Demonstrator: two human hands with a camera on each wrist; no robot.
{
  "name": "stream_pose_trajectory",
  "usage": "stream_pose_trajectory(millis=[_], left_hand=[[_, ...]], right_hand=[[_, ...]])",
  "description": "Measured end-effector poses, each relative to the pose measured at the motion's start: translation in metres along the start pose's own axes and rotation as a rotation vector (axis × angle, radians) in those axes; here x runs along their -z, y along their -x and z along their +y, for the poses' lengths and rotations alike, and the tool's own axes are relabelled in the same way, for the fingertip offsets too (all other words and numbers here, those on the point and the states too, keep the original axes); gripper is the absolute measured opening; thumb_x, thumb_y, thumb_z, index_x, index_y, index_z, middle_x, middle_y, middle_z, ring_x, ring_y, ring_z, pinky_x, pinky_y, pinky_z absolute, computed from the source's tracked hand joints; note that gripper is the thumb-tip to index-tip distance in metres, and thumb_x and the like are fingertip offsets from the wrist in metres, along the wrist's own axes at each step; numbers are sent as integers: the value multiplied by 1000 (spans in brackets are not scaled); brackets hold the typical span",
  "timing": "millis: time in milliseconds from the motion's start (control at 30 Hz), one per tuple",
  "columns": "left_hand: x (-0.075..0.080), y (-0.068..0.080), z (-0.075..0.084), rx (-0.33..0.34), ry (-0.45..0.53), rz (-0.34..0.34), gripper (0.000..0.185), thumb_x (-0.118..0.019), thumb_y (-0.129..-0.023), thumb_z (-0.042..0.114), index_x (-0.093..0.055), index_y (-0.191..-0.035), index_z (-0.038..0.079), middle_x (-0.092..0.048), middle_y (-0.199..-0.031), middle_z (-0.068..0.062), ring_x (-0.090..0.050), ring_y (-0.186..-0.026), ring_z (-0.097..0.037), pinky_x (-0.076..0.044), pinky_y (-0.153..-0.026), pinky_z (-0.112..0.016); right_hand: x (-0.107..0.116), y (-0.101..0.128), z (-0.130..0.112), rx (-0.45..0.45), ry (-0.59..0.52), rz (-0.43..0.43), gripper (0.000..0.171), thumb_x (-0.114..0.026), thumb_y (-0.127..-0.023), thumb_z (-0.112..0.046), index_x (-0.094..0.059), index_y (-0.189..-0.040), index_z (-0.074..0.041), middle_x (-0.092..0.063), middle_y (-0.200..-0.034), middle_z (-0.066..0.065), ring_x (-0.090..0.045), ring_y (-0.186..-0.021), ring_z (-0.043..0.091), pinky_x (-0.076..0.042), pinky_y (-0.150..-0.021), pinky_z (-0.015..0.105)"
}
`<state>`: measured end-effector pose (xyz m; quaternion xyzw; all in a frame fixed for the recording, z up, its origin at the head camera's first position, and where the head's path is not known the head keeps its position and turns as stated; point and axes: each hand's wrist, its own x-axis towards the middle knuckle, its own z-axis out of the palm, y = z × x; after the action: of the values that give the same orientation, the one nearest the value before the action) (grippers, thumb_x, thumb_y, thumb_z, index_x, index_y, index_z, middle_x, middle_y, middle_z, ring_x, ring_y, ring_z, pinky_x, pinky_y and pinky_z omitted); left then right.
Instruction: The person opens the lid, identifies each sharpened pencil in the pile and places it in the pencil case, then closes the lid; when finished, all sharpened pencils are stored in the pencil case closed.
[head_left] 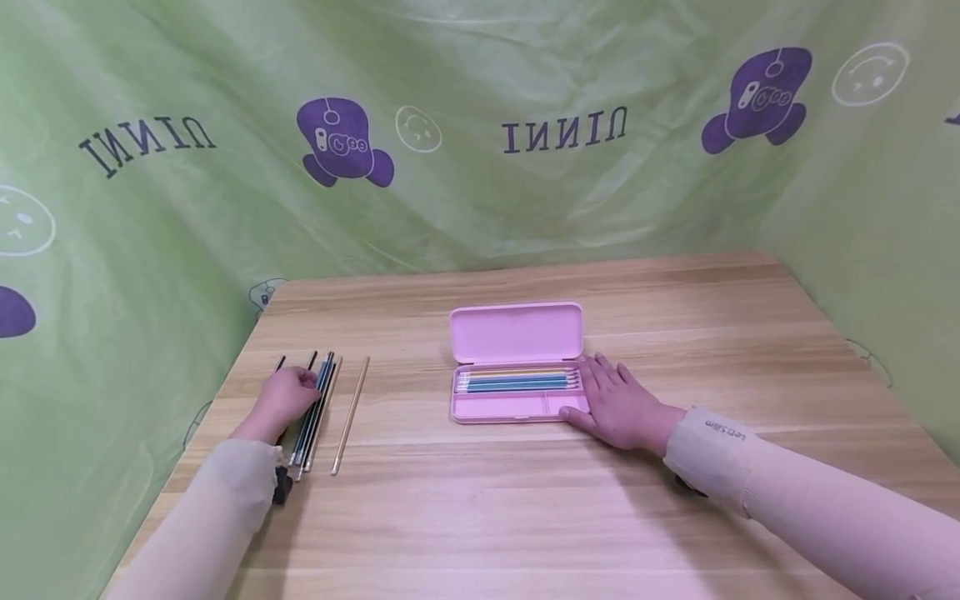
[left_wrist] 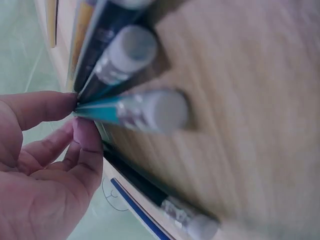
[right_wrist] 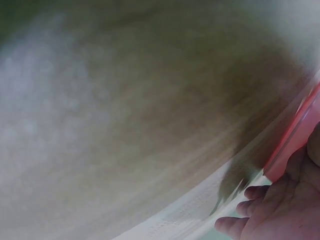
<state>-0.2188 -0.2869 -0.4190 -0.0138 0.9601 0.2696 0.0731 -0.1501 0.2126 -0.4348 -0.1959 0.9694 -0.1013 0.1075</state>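
To the left, my left hand (head_left: 283, 402) pinches a teal pencil (left_wrist: 102, 111) between thumb and forefinger. The white eraser end of that pencil points toward the wrist camera. Several loose pencils (head_left: 307, 433), dark, blue and wood-coloured, lie beside and under the hand, which partly hides them. A pink pencil case (head_left: 516, 333) stands open at the middle of the table with its lid tipped back. Blue, teal and yellow pencils (head_left: 517, 383) lie in its rear compartment. My right hand (head_left: 621, 408) rests against the case's right end, fingers extended and thumb at the front corner.
One wood-coloured pencil (head_left: 351, 417) lies apart, to the right of the loose group. Front compartments of the case (head_left: 498, 406) are split by a small divider. A green printed curtain (head_left: 480, 208) hangs behind and at both sides of the wooden table (head_left: 465, 517).
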Motion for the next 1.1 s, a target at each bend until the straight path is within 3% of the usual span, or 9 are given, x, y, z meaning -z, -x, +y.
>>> stream_pose_trajectory(millis=[167, 267, 433, 533, 800, 1100], left_hand=[[3, 0, -1, -7, 27, -38, 29, -61, -91, 0, -61, -112, -19, -65, -106, -32, -62, -98, -44, -52, -89, -56], [7, 0, -5, -29, 54, -62, 28, -63, -92, 1, -61, -112, -19, -66, -103, -29, -63, -92, -37, -55, -83, -48], [17, -2, -11, -21, 234, -145, 37, -56, -98, 0, -51, -125, -24, -70, -93, -20, -66, -76, -19, -57, -65, -29], [23, -4, -8, -7, 319, -174, 39, -51, -101, 0, -45, -129, -27, -71, -89, -17, -66, -71, -14, -58, -61, -26], [35, -17, 16, -44, 334, -172, 45, -44, -105, 2, -38, -137, -28, -68, -106, -31, -69, -81, -16, -60, -70, -27], [43, -35, 54, -105, 353, -181, 47, -43, -105, 1, -35, -142, -26, -65, -114, -33, -69, -85, -15, -61, -77, -29]], right_hand=[[1, 1, -1, 3, -18, 0, 94, -43, -105, -58, -18, -156, 17, -18, -164, 34, -16, -151, 51, -16, -119, 68], [1, 1, -1, 7, -18, 4, 94, -43, -105, -59, -19, -155, 18, -18, -163, 35, -16, -151, 52, -16, -119, 68], [1, 1, -1, 0, -8, 0, 94, -41, -106, -59, -19, -155, 18, -18, -163, 35, -15, -151, 51, -16, -120, 67], [0, 1, 0, -3, -8, -1, 93, -42, -106, -58, -18, -155, 18, -18, -163, 35, -15, -151, 51, -15, -120, 67], [1, 3, -1, -8, -11, -10, 96, -40, -105, -61, -17, -156, 17, -17, -164, 34, -14, -151, 51, -15, -120, 67], [1, 1, -2, -18, -3, -15, 93, -41, -106, -58, -17, -157, 16, -17, -165, 33, -14, -152, 49, -15, -120, 66]])
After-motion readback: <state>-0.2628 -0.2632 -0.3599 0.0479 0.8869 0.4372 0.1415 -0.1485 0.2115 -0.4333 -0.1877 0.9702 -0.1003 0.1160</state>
